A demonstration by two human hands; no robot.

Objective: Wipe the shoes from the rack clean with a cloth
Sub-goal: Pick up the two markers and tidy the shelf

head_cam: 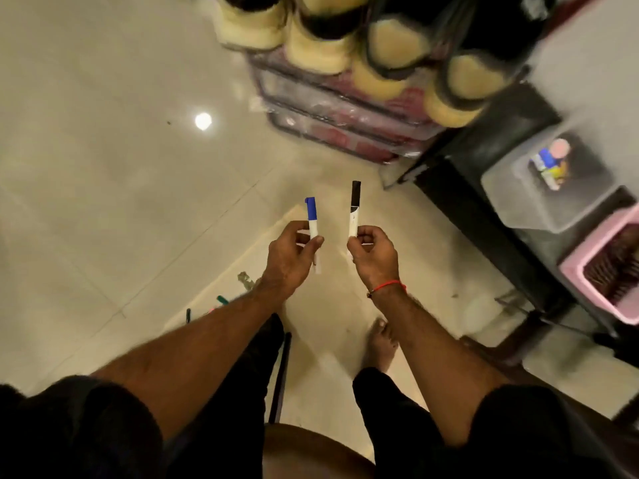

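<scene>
My left hand (292,254) grips a white marker with a blue cap (313,219), held upright over the floor. My right hand (373,252) pinches a white marker with a black cap (354,209), also upright, beside the other. At the top of the view, several shoes with pale yellow soles and dark uppers (321,36) stand heel-out on a rack (332,108) with clear plastic-wrapped shelves. They are blurred. No cloth is in view.
A pale board (311,305) lies on the tiled floor below my hands, with a green marker (223,300) and a dark marker (188,314) at its left edge. A black shelf (484,209) with a clear box (553,188) and a pink basket (601,271) stands right. My bare foot (382,344) rests on the board.
</scene>
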